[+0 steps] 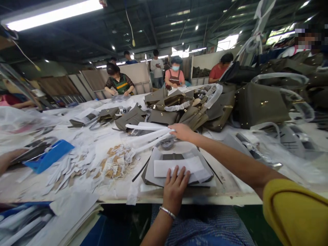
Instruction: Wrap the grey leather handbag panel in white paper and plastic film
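Note:
An olive-green handbag (173,156) lies flat at the table edge in front of me, partly covered by white paper. My left hand (176,186) rests with fingers spread on a folded white sheet (161,166) on top of it. Beyond the bag, my right hand (182,132) is closed on the end of some long white-wrapped straps (148,140), which stretch to the left. Just below that hand, a coil in clear plastic (167,143) sits at the bag's far edge. Thin dark straps stick out on both sides of the bag.
Several olive bags (164,117) are heaped behind, with more at right (261,106). Paper tags (118,162) and white slips (68,171) cover the table's left part. A co-worker's hand (12,157) is beside a blue sheet (51,155). Several people work across the table.

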`<action>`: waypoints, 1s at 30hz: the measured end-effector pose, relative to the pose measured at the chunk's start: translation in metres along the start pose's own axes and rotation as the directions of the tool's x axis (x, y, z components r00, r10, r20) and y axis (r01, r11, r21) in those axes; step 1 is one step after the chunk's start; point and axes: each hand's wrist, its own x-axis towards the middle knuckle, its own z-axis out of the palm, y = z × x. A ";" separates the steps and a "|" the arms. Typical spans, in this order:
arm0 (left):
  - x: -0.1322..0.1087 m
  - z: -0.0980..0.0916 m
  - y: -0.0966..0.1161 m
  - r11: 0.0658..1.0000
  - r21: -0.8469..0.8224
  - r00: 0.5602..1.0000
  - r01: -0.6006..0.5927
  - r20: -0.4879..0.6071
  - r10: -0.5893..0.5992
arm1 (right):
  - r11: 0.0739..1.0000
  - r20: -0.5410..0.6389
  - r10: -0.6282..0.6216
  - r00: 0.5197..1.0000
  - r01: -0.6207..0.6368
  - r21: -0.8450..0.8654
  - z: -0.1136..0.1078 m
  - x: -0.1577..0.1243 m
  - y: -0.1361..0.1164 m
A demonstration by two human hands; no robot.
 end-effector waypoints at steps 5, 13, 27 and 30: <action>0.000 -0.002 0.000 0.999 -0.033 0.999 -0.003 0.038 0.005 | 0.971 0.251 -0.230 0.940 0.204 0.127 -0.009 -0.103 0.027; 0.003 -0.007 0.000 0.999 -0.048 0.995 0.011 0.099 -0.006 | 0.923 0.250 -0.302 0.920 0.216 0.319 -0.014 -0.205 0.024; 0.028 0.000 -0.015 0.998 -0.015 0.966 0.067 0.253 -0.061 | 0.928 -0.376 -0.307 0.874 0.363 0.087 0.039 -0.214 0.021; 0.028 0.001 -0.012 0.998 -0.008 0.967 0.055 0.251 -0.051 | 0.928 -0.438 -0.328 0.837 0.371 0.015 0.054 -0.221 0.017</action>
